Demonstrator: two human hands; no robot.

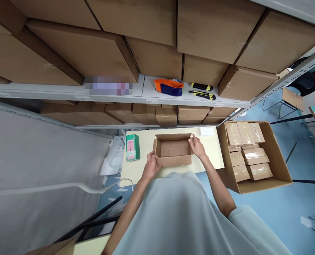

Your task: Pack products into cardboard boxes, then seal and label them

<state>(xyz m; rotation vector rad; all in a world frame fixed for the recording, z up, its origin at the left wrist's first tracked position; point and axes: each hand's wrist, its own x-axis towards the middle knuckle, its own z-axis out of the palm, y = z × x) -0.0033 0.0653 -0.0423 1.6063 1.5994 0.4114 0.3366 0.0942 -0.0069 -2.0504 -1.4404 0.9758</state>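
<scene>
Left hand [151, 163] grips the open box's [173, 149] left front corner; right hand [197, 147] grips its right wall. Box sits on table [213, 152], green pack [132, 147] to its left.

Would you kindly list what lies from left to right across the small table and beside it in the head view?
Green and pink packet → left hand → open empty cardboard box → right hand → large floor carton of taped parcels.

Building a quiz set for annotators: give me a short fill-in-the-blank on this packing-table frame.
1. Both hands hold an open, empty small brown ____ box on the pale yellow table.
2. The green-and-pink packet lies to the ____ of that box.
3. The orange-and-blue tape dispenser sits on the grey ____, beside two yellow-black utility knives.

Missing words: cardboard; left; shelf
</scene>
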